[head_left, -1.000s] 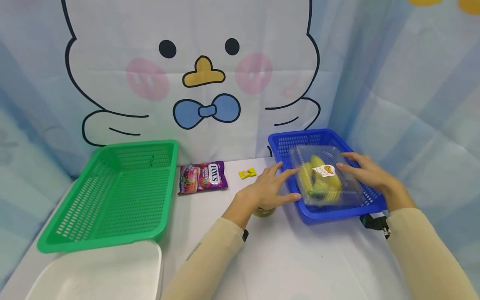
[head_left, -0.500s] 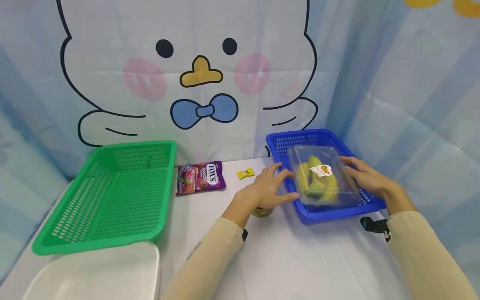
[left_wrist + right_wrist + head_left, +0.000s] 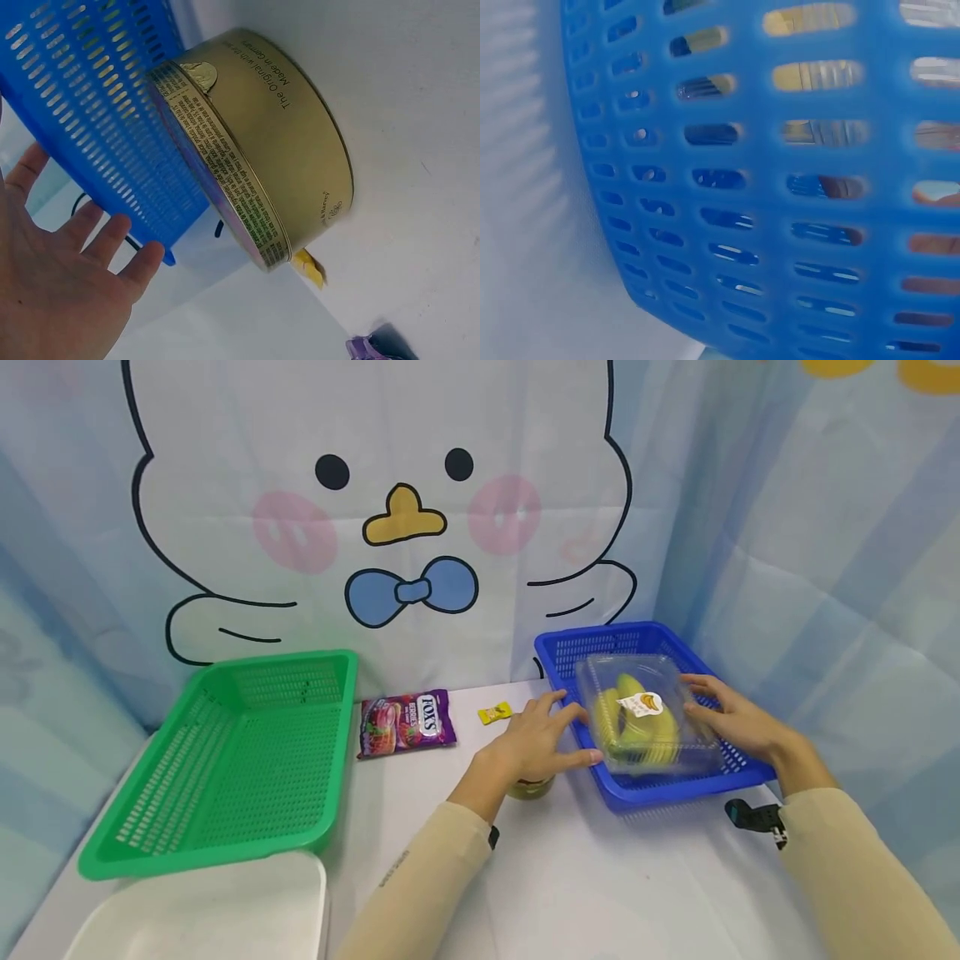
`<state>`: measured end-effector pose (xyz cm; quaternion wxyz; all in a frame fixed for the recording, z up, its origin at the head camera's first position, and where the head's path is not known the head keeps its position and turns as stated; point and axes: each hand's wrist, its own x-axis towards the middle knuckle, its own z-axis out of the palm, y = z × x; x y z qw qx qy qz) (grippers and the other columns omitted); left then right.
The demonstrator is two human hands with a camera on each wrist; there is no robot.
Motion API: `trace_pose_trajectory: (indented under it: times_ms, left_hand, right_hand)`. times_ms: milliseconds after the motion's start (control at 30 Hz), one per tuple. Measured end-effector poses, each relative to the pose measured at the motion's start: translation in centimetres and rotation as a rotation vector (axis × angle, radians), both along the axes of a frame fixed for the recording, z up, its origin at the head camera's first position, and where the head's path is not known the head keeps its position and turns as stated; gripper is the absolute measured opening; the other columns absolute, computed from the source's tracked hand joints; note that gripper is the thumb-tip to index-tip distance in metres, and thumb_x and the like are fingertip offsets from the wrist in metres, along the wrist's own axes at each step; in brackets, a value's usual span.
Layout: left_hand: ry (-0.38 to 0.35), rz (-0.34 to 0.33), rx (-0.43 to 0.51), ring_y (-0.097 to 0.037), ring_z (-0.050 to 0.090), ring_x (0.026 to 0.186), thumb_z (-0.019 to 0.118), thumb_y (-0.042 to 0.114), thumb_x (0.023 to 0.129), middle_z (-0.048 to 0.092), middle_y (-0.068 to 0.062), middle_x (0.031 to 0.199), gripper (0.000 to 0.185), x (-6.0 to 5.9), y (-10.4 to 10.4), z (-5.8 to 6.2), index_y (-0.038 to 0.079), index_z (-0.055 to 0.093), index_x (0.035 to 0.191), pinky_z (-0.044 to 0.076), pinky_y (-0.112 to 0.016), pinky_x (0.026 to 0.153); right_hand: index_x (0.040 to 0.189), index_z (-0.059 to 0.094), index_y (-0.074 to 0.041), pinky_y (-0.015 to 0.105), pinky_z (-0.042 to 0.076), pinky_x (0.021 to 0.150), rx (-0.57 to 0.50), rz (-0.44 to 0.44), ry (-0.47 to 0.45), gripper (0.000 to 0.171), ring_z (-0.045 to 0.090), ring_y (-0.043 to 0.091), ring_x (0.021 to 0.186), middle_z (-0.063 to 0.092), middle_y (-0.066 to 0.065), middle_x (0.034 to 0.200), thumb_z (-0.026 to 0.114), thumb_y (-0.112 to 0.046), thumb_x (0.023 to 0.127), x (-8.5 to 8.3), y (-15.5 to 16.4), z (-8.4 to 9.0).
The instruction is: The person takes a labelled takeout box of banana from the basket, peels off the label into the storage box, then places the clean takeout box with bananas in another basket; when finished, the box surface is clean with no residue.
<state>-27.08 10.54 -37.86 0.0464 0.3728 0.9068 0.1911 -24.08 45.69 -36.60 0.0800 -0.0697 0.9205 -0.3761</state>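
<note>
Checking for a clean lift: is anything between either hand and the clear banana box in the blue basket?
Nothing visible. The left hand and right hand flank the clear banana box in the blue basket, fingers at its sides.

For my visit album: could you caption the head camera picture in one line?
Both hands, left hand and right hand, flank a clear banana box in a blue basket.

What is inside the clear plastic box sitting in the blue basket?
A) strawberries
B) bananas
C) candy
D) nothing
B: through the lid of the clear plastic box, which rests in the blue basket, yellow bananas show under a banana sticker, with the left hand and right hand at its sides.
</note>
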Motion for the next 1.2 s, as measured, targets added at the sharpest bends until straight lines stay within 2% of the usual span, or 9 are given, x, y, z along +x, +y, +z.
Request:
trace_pose_trajectory:
  times_ms: [100, 200, 267, 367, 633, 800, 900, 1000, 1200]
  left_hand:
    - [0.012, 0.004, -0.016, -0.038, 0.029, 0.152, 0.051, 0.074, 0.095, 0.020, -0.009, 0.170, 0.058, 0.2, -0.1, 0.0, 0.037, 0.048, 0.139, 0.033, -0.062, 0.117]
    - [0.014, 0.000, -0.022, -0.039, 0.028, 0.152, 0.050, 0.074, 0.095, 0.020, -0.009, 0.170, 0.058, 0.3, -0.2, 0.2, 0.037, 0.048, 0.140, 0.032, -0.063, 0.117]
    - [0.012, -0.001, -0.026, -0.039, 0.028, 0.152, 0.049, 0.074, 0.095, 0.020, -0.009, 0.170, 0.058, 0.3, -0.2, 0.3, 0.036, 0.048, 0.140, 0.033, -0.063, 0.116]
    - [0.010, 0.004, -0.038, -0.038, 0.028, 0.152, 0.049, 0.075, 0.095, 0.020, -0.008, 0.170, 0.058, 0.3, -0.2, 0.4, 0.037, 0.047, 0.139, 0.033, -0.063, 0.116]
    - [0.008, 0.009, -0.049, -0.038, 0.027, 0.153, 0.048, 0.077, 0.094, 0.022, -0.005, 0.170, 0.059, 0.1, 0.1, 0.6, 0.039, 0.048, 0.139, 0.033, -0.065, 0.116]
    - [0.014, 0.015, -0.063, -0.038, 0.029, 0.152, 0.048, 0.077, 0.094, 0.021, -0.005, 0.170, 0.059, 0.1, 0.0, 0.6, 0.039, 0.047, 0.139, 0.034, -0.064, 0.115]
    - [0.018, 0.018, -0.062, -0.037, 0.030, 0.151, 0.048, 0.076, 0.094, 0.021, -0.005, 0.170, 0.058, 0.0, 0.0, 0.7, 0.039, 0.046, 0.140, 0.035, -0.063, 0.115]
    - [0.011, 0.022, -0.062, -0.037, 0.029, 0.152, 0.048, 0.076, 0.094, 0.021, -0.005, 0.171, 0.059, 0.1, 0.0, 0.7, 0.039, 0.046, 0.141, 0.035, -0.063, 0.115]
    - [-0.003, 0.020, -0.063, -0.037, 0.029, 0.152, 0.048, 0.076, 0.094, 0.020, -0.005, 0.171, 0.059, 0.2, 0.1, 0.6, 0.039, 0.046, 0.141, 0.034, -0.064, 0.115]
  right_hand:
    - [0.164, 0.018, -0.011, 0.069, 0.042, 0.100, 0.015, 0.005, 0.049, 0.067, 0.042, 0.053, 0.134, 0.019, 0.029, 0.164, 0.047, -0.037, 0.110, 0.0, -0.1, -0.2]
    - [0.163, 0.025, -0.011, 0.049, 0.052, 0.083, 0.032, 0.001, 0.092, 0.063, 0.059, 0.038, 0.107, 0.025, 0.028, 0.159, 0.049, -0.035, 0.110, 0.0, -0.2, -0.2]
    - [0.161, 0.029, -0.010, 0.040, 0.051, 0.074, 0.040, 0.005, 0.117, 0.060, 0.059, 0.029, 0.093, 0.026, 0.028, 0.156, 0.050, -0.033, 0.110, 0.0, -0.2, -0.1]
    - [0.159, 0.032, -0.009, 0.036, 0.051, 0.067, 0.039, 0.007, 0.134, 0.057, 0.057, 0.023, 0.081, 0.025, 0.026, 0.155, 0.050, -0.031, 0.110, -0.2, -0.2, 0.0]
    - [0.149, 0.038, -0.004, 0.036, 0.050, 0.068, 0.032, -0.016, 0.130, 0.047, 0.056, 0.029, 0.090, 0.009, 0.031, 0.158, 0.049, -0.028, 0.110, -0.6, -0.4, 0.8]
    - [0.134, 0.046, -0.003, 0.035, 0.049, 0.060, 0.018, -0.037, 0.153, 0.036, 0.056, 0.022, 0.077, 0.024, 0.030, 0.145, 0.051, -0.028, 0.109, -0.7, -0.4, 0.6]
    - [0.132, 0.050, -0.003, 0.034, 0.048, 0.057, 0.032, -0.042, 0.178, 0.034, 0.055, 0.020, 0.071, 0.035, 0.026, 0.140, 0.052, -0.028, 0.109, -0.7, -0.3, 0.6]
    - [0.131, 0.051, -0.002, 0.033, 0.050, 0.058, 0.038, -0.033, 0.185, 0.033, 0.057, 0.019, 0.073, 0.036, 0.028, 0.147, 0.052, -0.027, 0.109, -0.7, -0.3, 0.6]
    - [0.128, 0.052, -0.003, 0.032, 0.051, 0.064, 0.063, -0.019, 0.180, 0.030, 0.058, 0.020, 0.084, 0.027, 0.026, 0.162, 0.050, -0.027, 0.110, -0.5, -0.2, 0.6]
